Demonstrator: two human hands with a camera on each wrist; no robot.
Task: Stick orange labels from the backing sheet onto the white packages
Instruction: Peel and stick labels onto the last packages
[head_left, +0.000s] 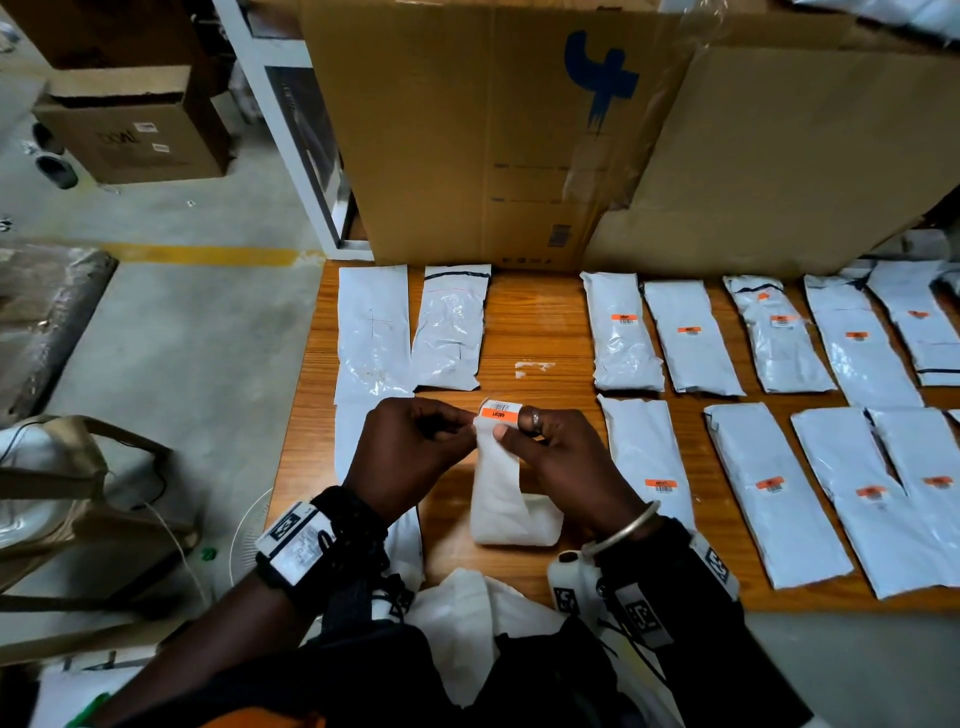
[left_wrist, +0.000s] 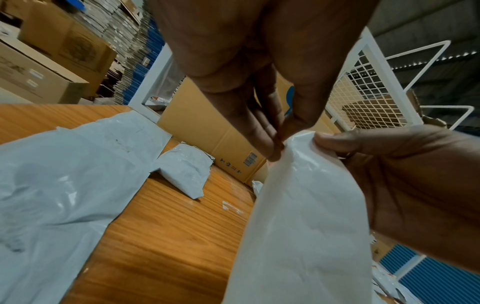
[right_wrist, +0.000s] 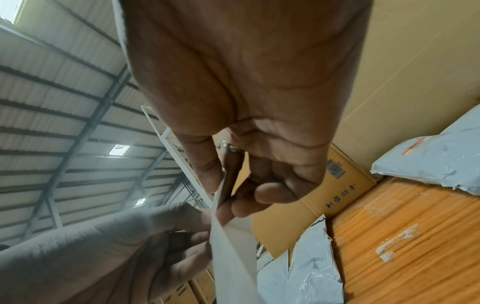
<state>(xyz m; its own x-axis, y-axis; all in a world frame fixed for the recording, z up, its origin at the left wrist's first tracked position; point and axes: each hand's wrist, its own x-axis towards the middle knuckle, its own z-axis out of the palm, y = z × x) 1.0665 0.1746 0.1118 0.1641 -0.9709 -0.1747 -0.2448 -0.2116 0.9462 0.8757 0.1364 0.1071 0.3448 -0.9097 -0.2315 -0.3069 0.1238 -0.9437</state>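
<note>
1. Peeling stage: the left hand (head_left: 415, 441) pinches the left edge of the orange label (head_left: 498, 414) at the top of the backing sheet (head_left: 498, 483), while the right hand (head_left: 558, 452) grasps the strip just below that label, thumb in front and fingers behind. The strip is held above the table (head_left: 537, 322), its lower end curling down onto the wood near the person.
2. Done, as far as visible: the white packages to the right (head_left: 626, 332), in a far and a near row, each show an orange label.
3. Left, by judgement: the two far-left packages (head_left: 373, 327) show no label, and another lies partly hidden under the left hand; whether it is labelled cannot be told.
4. Open room: a bare lane of wood runs between the left pair and the right rows, marked by a scrap of white residue (head_left: 532, 368).
5. Edges: a cardboard box (head_left: 467, 130) walls the far side; the table's left edge lies just beside the unlabelled packages, so a leftward reach has little margin.
</note>
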